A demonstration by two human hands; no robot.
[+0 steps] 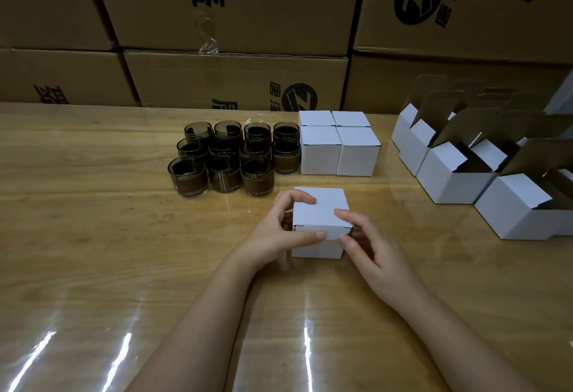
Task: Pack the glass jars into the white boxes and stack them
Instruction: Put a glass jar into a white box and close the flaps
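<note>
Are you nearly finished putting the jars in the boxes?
Not nearly. Four closed white cardboard boxes stand together. The left hand and right hand hold a fifth white box, its lid down. About eleven dark glass jars and several open white boxes wait.

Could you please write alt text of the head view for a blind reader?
The left hand and right hand grip a closed white box on a wooden table. Behind it stand dark glass jars beside a block of closed boxes, with open boxes at the right and brown cartons stacked behind.
</note>
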